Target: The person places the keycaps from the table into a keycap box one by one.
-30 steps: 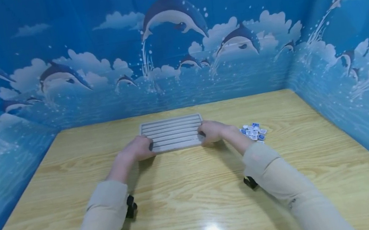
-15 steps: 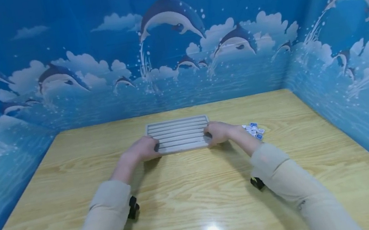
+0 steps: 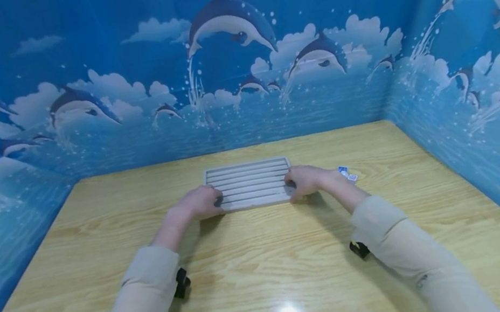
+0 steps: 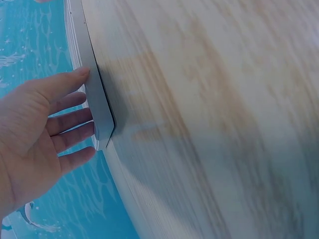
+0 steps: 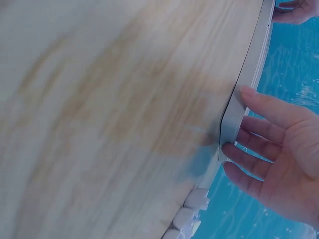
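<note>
A pale grey-white rectangular rack (image 3: 252,185) lies just above the centre of the head frame, its long sides running left to right. Narrow parallel slats cross it inside a plain raised rim; the wrist views show a smooth, thin front edge with an angled corner. The left hand (image 3: 199,203) and right hand (image 3: 305,180), partly open, grip its ends between thumb and fingers. Blue-and-white tiles (image 3: 351,177) show right of centre.

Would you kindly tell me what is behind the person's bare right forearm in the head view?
A few small blue-and-white rectangular tiles show past it on the pale wooden table; anything directly behind the forearm is covered there.
</note>
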Demonstrator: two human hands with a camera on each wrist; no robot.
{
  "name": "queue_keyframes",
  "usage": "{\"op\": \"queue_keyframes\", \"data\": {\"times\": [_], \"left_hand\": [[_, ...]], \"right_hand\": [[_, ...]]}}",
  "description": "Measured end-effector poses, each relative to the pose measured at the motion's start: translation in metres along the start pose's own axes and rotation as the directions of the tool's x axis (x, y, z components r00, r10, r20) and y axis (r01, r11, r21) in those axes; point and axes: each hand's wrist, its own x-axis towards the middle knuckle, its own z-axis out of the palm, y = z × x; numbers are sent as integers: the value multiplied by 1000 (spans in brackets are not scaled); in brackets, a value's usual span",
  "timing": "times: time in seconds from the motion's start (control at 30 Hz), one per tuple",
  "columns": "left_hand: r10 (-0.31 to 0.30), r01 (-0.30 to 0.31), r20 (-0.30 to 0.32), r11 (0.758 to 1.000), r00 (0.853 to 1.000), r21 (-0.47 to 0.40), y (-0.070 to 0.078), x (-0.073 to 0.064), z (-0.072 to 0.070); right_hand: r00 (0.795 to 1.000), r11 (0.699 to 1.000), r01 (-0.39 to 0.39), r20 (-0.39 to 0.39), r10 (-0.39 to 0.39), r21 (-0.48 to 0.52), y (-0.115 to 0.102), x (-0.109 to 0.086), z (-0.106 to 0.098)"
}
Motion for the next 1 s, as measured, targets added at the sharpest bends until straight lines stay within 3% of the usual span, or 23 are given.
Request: {"op": "queue_keyframes", "data": {"times": [0.57,1.0], "left_hand": [[30,-30,0,999,1000,11,6,-6,2],[53,-50,-28,994,998,96,11,-18,8]], "right_hand": [[999,999,32,5,-32,-3,3,-10,2],[998,998,46,30,-47,43,8,-20,4]]}}
